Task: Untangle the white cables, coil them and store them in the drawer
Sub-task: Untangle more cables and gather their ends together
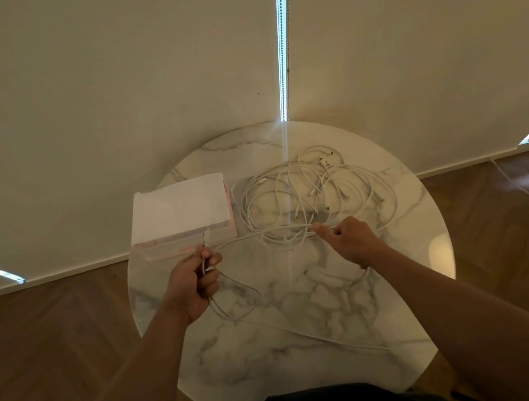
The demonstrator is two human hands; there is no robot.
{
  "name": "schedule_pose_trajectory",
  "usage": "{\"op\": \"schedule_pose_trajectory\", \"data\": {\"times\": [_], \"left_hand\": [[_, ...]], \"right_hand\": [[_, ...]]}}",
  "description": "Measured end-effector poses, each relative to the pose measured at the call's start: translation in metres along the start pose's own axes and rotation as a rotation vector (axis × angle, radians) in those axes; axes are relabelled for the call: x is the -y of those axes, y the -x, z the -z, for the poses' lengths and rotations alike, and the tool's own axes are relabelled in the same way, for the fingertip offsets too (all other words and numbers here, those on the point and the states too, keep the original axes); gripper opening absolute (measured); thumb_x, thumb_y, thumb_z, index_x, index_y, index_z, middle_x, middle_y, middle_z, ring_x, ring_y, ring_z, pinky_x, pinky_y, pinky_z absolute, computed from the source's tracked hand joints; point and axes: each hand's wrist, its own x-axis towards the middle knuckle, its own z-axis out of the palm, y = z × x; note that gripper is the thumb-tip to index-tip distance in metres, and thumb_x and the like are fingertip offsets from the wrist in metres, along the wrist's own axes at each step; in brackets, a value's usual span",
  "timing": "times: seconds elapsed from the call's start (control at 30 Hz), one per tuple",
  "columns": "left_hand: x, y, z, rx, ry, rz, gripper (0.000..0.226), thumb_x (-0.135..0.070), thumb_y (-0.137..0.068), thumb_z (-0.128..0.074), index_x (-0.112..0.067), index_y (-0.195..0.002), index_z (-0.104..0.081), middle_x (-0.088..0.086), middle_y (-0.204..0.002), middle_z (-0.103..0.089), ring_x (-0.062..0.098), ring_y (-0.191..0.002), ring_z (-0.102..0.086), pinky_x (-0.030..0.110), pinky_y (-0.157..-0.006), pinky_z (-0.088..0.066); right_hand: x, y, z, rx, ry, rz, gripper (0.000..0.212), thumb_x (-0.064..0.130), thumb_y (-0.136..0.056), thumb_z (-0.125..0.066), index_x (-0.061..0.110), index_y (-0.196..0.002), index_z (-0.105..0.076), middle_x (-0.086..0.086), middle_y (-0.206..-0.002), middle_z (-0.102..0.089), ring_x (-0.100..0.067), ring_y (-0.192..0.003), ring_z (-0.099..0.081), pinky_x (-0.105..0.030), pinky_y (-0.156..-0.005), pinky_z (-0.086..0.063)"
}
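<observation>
Untangling step: the left hand [196, 280] grips one plug end [205, 235], the right hand [349, 240] pinches a strand of the white cables [306, 190] heaped far on the desk [310, 324], so next that strand must be pulled free.

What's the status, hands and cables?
Left hand grips cable end. Right hand pinches strand at tangle. Nothing coiled yet; drawer box beside tangle, no obstruction seen.

Left hand [196, 280], right hand [349, 242]: both curled
</observation>
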Motion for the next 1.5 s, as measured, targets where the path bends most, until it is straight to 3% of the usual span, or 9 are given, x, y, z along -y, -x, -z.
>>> {"op": "schedule_pose_trajectory", "data": {"times": [0.23, 0.37, 0.53, 0.63, 0.8, 1.0, 1.13, 1.27, 1.5], "left_hand": [[0.000, 0.000, 0.001, -0.001, -0.006, -0.007, 0.037, -0.028, -0.106, -0.025, -0.019, -0.076, -0.044, -0.002, -0.065, -0.040, 0.004, -0.035, -0.017, 0.020, -0.033, -0.015], [-0.001, 0.002, -0.001, -0.013, -0.003, -0.008, 0.037, -0.029, -0.106, -0.025, -0.019, -0.076, -0.044, -0.003, -0.065, -0.040, 0.009, -0.045, -0.006, 0.020, -0.035, -0.013], [0.000, -0.002, -0.001, -0.004, -0.014, -0.008, 0.037, -0.029, -0.106, -0.026, -0.019, -0.076, -0.044, -0.003, -0.065, -0.041, 0.003, -0.033, -0.019, 0.020, -0.034, -0.014], [-0.001, -0.002, -0.002, 0.003, -0.020, -0.006, 0.037, -0.029, -0.106, -0.026, -0.019, -0.075, -0.044, -0.003, -0.065, -0.041, 0.004, -0.035, -0.017, 0.020, -0.035, -0.013], [-0.001, -0.003, -0.003, -0.001, -0.022, -0.004, 0.037, -0.030, -0.106, -0.026, -0.020, -0.075, -0.044, -0.004, -0.065, -0.041, 0.007, -0.041, -0.009, 0.021, -0.037, -0.011], [-0.001, -0.002, 0.000, -0.008, -0.024, -0.015, 0.036, -0.029, -0.106, -0.027, -0.020, -0.075, -0.045, -0.004, -0.066, -0.041, 0.007, -0.042, -0.009, 0.021, -0.037, -0.011], [0.001, 0.000, -0.006, -0.007, -0.040, -0.006, 0.036, -0.030, -0.106, -0.027, -0.021, -0.075, -0.044, -0.004, -0.065, -0.041, 0.009, -0.045, -0.006, 0.020, -0.035, -0.012], [-0.001, -0.001, -0.006, 0.000, -0.039, -0.002, 0.037, -0.030, -0.106, -0.026, -0.021, -0.075, -0.044, -0.004, -0.067, -0.041, 0.006, -0.039, -0.011, 0.020, -0.034, -0.014], [-0.003, 0.000, -0.005, -0.002, -0.026, -0.013, 0.036, -0.029, -0.106, -0.025, -0.021, -0.076, -0.043, -0.004, -0.067, -0.040, 0.010, -0.045, -0.006, 0.020, -0.034, -0.014]], "right_hand": [[0.007, -0.005, -0.001, 0.022, -0.151, 0.089, 0.031, 0.027, -0.098, -0.045, 0.010, -0.074, -0.055, -0.002, -0.067, -0.054, -0.019, -0.063, -0.048, -0.033, -0.062, -0.036], [0.001, -0.001, 0.002, -0.133, -0.327, 0.080, 0.037, 0.034, -0.097, -0.051, 0.011, -0.069, -0.061, -0.005, -0.055, -0.060, -0.018, -0.046, -0.055, -0.032, -0.047, -0.048], [-0.003, 0.004, 0.007, -0.160, 0.054, 0.053, 0.056, 0.050, -0.097, -0.046, 0.008, -0.061, -0.052, -0.008, -0.060, -0.057, -0.027, -0.066, -0.058, -0.035, -0.065, -0.044], [0.004, 0.002, 0.010, -0.160, 0.121, 0.068, 0.039, 0.041, -0.101, -0.038, 0.009, -0.085, -0.053, -0.013, -0.082, -0.059, -0.032, -0.080, -0.056, -0.039, -0.071, -0.042], [0.012, -0.003, 0.010, -0.220, -0.009, 0.238, 0.030, 0.025, -0.102, -0.041, 0.010, -0.078, -0.052, 0.002, -0.067, -0.052, -0.022, -0.068, -0.051, -0.032, -0.064, -0.034], [0.002, 0.003, 0.014, -0.206, 0.095, 0.125, 0.045, 0.049, -0.099, -0.039, 0.015, -0.076, -0.057, -0.005, -0.068, -0.060, -0.026, -0.057, -0.062, -0.039, -0.059, -0.054], [0.001, -0.001, 0.017, -0.176, 0.250, 0.074, 0.050, 0.056, -0.096, -0.042, 0.016, -0.067, -0.051, -0.004, -0.069, -0.055, -0.027, -0.067, -0.057, -0.029, -0.055, -0.040], [0.013, -0.001, 0.025, -0.231, 0.367, 0.093, 0.045, 0.046, -0.097, -0.038, 0.013, -0.068, -0.050, -0.007, -0.070, -0.055, -0.029, -0.067, -0.057, -0.033, -0.061, -0.045], [-0.001, -0.003, 0.022, -0.278, 0.379, 0.164, 0.031, 0.035, -0.102, -0.033, 0.016, -0.096, -0.056, -0.012, -0.088, -0.062, -0.037, -0.081, -0.061, -0.038, -0.067, -0.045]]}}
